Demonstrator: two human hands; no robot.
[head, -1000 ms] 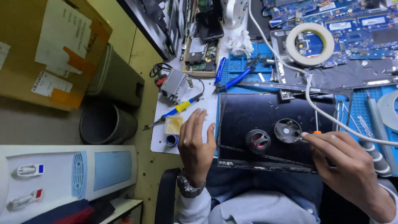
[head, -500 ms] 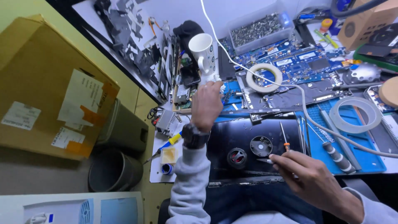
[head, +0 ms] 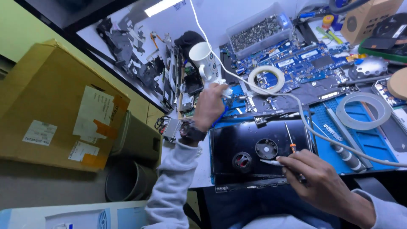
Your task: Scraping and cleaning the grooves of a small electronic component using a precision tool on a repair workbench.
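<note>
Cluttered with parts and tools, the table (head: 199, 171) leaves little open room, its near edge running just in front of the seated person. Nearest the camera, the right hand (head: 316, 176) is closed around a slim white tool (head: 271, 162), its tip resting on the black laptop base (head: 258, 154) that lies flat at the table's front edge; two round fan openings show in the panel. A small screwdriver (head: 289, 138) with an orange collar lies on the same panel, just beside the hand. Left of it, the left hand (head: 210, 106), a dark watch (head: 191, 132) on its wrist, reaches farther back and grips something white (head: 227, 91) at the foot of a white mug (head: 204, 59); what it grips is too blurred to tell. A pale cable (head: 305, 123) crosses the blue mat (head: 360, 144) to the right. Beyond lie two rolls of tape (head: 266, 79), a blue circuit board (head: 296, 59) and, farther back, a clear plastic tub (head: 258, 30) filled with small grey screws. Off the table's left edge stands a brown cardboard box (head: 51, 106) bearing white rectangular labels and orange tape patches, with a grey bin (head: 127, 182) below it.
</note>
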